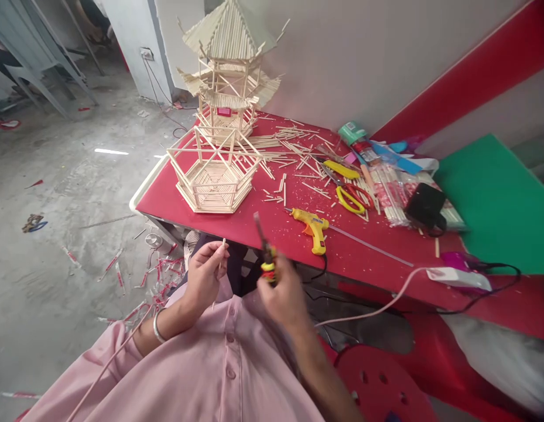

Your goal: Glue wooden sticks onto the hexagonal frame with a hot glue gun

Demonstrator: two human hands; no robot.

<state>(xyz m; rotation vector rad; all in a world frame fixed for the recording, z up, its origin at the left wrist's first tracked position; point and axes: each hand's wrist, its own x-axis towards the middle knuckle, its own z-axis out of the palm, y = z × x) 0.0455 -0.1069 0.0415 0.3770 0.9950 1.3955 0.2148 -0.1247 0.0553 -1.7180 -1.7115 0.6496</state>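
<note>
My left hand (208, 269) is closed in a pinch on a thin wooden stick (224, 241), its pale tip poking up past my fingers. In my right hand (284, 290) is a hand tool with a narrow blade (263, 234) and a black, yellow and red handle; motion blurs it, so its exact kind is unclear. The blade points up and away from me, apart from the stick. Beyond my hands, near the table edge, stands a hexagonal stick frame (214, 187) with a slatted floor. A tiered stick pagoda (230, 44) rises behind it.
On the red table (263, 220) lie a yellow glue gun (313, 228), yellow-handled pliers (348, 199), loose sticks (298, 146) and bagged sticks (388, 193). A white power strip (458, 278) with cords lies at right. Wrappers (160, 272) litter the floor; a red stool (381, 381) stands below right.
</note>
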